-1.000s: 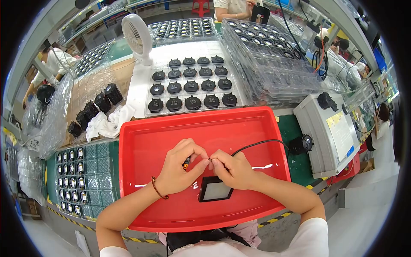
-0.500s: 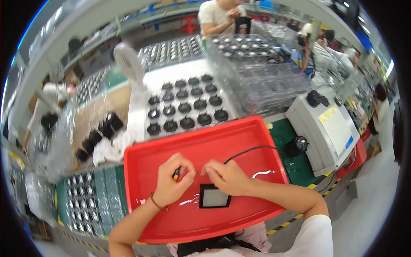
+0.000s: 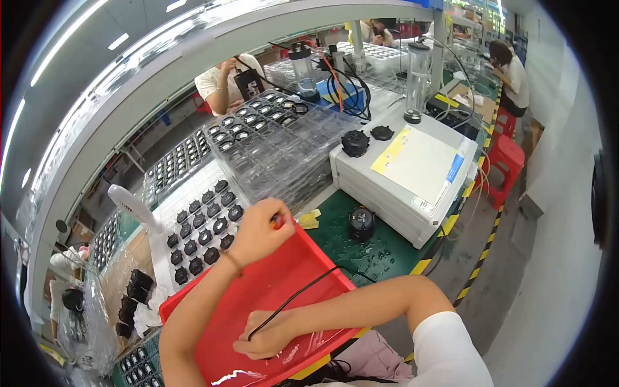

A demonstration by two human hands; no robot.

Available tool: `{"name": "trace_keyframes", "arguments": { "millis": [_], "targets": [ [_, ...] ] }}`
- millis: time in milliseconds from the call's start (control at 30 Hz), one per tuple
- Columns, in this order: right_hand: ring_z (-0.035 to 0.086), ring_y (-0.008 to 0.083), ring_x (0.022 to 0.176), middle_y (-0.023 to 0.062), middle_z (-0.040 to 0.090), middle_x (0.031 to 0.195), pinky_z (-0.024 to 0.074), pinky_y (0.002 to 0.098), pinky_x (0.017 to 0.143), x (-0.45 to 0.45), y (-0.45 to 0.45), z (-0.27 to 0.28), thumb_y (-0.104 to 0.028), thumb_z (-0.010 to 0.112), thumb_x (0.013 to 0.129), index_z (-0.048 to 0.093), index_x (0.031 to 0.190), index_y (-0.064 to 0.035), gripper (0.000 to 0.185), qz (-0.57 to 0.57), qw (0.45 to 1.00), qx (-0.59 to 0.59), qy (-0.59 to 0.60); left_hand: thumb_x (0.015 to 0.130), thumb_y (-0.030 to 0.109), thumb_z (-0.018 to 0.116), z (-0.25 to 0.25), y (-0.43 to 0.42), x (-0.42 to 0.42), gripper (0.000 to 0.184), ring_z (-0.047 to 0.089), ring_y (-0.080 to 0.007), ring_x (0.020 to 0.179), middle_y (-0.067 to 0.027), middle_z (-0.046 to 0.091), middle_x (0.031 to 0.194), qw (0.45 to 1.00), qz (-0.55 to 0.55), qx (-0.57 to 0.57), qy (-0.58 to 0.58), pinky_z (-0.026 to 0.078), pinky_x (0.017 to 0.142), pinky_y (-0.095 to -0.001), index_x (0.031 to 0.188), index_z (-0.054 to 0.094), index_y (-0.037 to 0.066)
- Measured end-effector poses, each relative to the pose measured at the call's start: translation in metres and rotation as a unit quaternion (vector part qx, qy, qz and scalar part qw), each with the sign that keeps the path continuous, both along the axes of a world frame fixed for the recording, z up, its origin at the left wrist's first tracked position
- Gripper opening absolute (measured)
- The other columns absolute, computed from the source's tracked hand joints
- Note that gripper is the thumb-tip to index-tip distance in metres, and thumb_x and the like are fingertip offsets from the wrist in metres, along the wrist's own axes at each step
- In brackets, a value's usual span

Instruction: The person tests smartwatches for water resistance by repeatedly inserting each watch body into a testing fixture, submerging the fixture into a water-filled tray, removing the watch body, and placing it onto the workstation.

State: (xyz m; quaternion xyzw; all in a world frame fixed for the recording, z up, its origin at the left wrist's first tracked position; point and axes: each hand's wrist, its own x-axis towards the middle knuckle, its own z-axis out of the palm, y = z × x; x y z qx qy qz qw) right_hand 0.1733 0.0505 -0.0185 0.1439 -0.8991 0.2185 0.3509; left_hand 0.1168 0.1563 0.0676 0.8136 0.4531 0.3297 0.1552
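Observation:
My left hand (image 3: 261,232), a beaded bracelet at its wrist, is raised over the far rim of the red tray (image 3: 222,322). Its fingers are curled round a small orange and black tool (image 3: 277,222), mostly hidden by them. Low over the tray, my right hand (image 3: 267,332) is closed, and a black cable (image 3: 296,293) runs over its back into the grip between thumb and forefinger. The dark framed panel does not show; what lies under this hand is hidden.
Beyond the tray are rows of black round parts (image 3: 205,237), stacked clear trays (image 3: 277,148) and a white fan (image 3: 132,206). Right of it stand a black round part (image 3: 361,224) on the green mat and a grey box (image 3: 412,174). Other people sit at benches further off.
The view has swung right. My hands have parted: the left has moved to the far rim with the tool, the right stays low by the cable. The framed panel has gone from sight.

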Motion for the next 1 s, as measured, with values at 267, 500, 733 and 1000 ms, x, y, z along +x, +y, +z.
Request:
{"name": "trace_keyframes", "arguments": {
  "millis": [267, 500, 733, 1000],
  "targets": [
    [0.054, 0.0342, 0.05, 0.0152, 0.054, 0.054, 0.0402, 0.0432, 0.051, 0.002, -0.009, 0.012, -0.018, 0.049, 0.071, 0.048, 0.064, -0.0014, 0.018, 0.067, 0.992, 0.035, -0.099, 0.066, 0.016, 0.055, -0.043, 0.056, 0.045, 0.015, 0.057, -0.0294, 0.063, -0.0139, 0.057, 0.066, 0.956, -0.07, -0.102, 0.265, 0.045, 0.06, -0.0357, 0.07, 0.065, 0.005],
    [0.056, 0.0372, 0.064, 0.0211, 0.057, 0.064, 0.0422, 0.0445, 0.059, 0.009, -0.008, 0.023, -0.018, 0.049, 0.069, 0.056, 0.065, 0.0022, 0.021, 0.119, 0.981, 0.032, -0.151, 0.07, 0.023, 0.055, -0.002, 0.073, 0.083, 0.02, 0.055, -0.0192, 0.059, -0.0089, 0.058, 0.065, 0.952, -0.04, -0.217, 0.213, 0.043, 0.056, -0.0296, 0.074, 0.066, 0.007],
    [0.058, 0.0351, 0.069, 0.0196, 0.06, 0.069, 0.0431, 0.0432, 0.063, 0.01, -0.008, 0.03, -0.018, 0.05, 0.07, 0.059, 0.069, 0.0017, 0.022, 0.121, 0.983, 0.027, -0.133, 0.071, 0.022, 0.045, 0.046, 0.111, 0.1, 0.034, 0.045, -0.0109, 0.066, -0.0024, 0.052, 0.082, 0.862, -0.138, -0.465, -0.144, 0.042, 0.06, -0.0276, 0.091, 0.057, -0.002],
    [0.059, 0.0334, 0.072, 0.0171, 0.062, 0.072, 0.044, 0.0413, 0.066, 0.002, -0.013, 0.023, -0.02, 0.051, 0.07, 0.062, 0.074, 0.0002, 0.023, 0.127, 0.984, 0.035, -0.116, 0.087, 0.021, 0.052, 0.047, 0.153, 0.146, 0.019, 0.054, -0.0155, 0.086, -0.0051, 0.053, 0.093, 0.861, -0.066, -0.394, -0.314, 0.048, 0.079, -0.036, 0.097, 0.052, 0.005]
  ]
}}
